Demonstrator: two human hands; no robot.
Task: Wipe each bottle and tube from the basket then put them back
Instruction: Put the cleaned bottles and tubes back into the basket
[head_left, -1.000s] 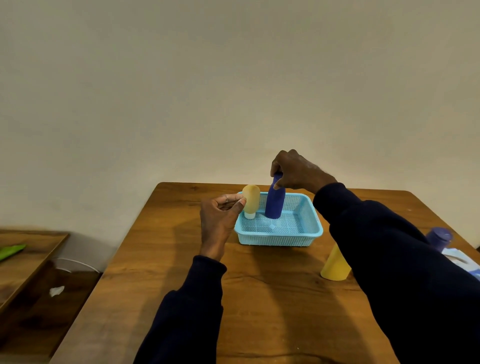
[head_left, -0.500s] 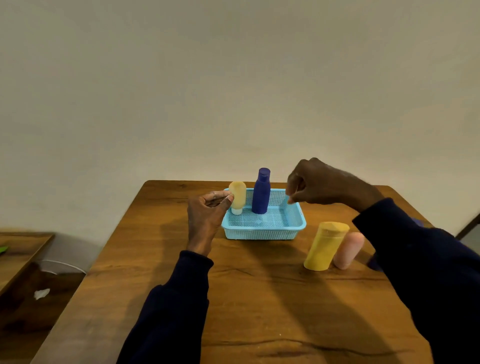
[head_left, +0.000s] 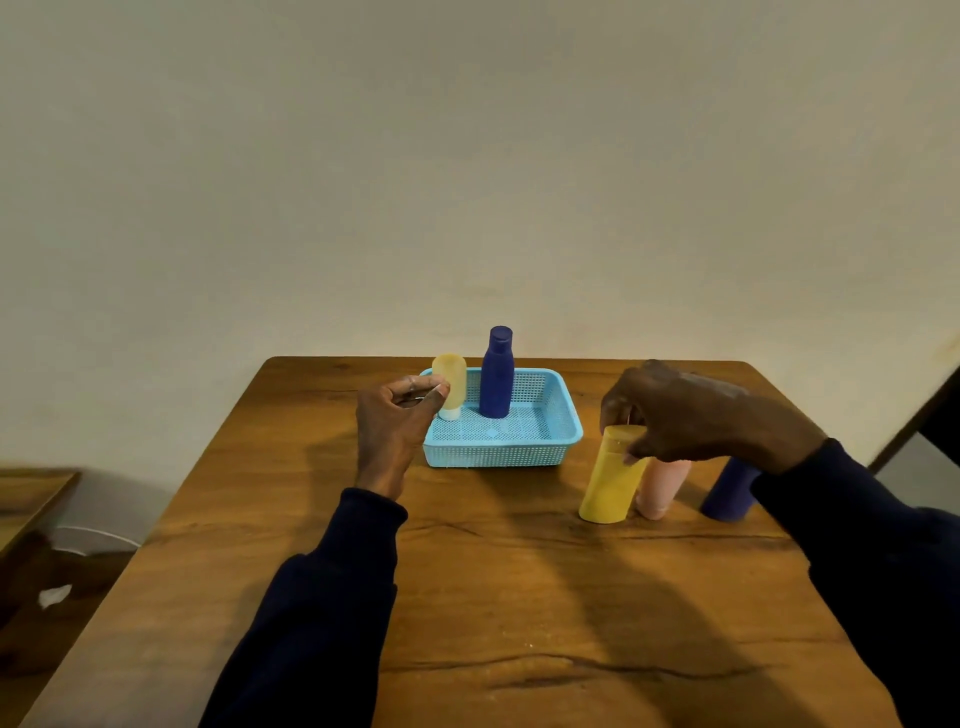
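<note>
Fingers (head_left: 613, 409) of my right hand (head_left: 696, 415) clasp the cap of the yellow bottle (head_left: 608, 483), standing on the table (head_left: 493, 597) right of the basket (head_left: 498, 457); my left hand (head_left: 397, 426) hovers curled, contents unclear.

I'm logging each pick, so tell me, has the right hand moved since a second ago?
Yes. The right hand left the blue bottle in the basket and came rightward past its right rim to the top of the yellow bottle.

Dark navy long sleeves (head_left: 322, 597), bare hands (head_left: 397, 431)
</note>
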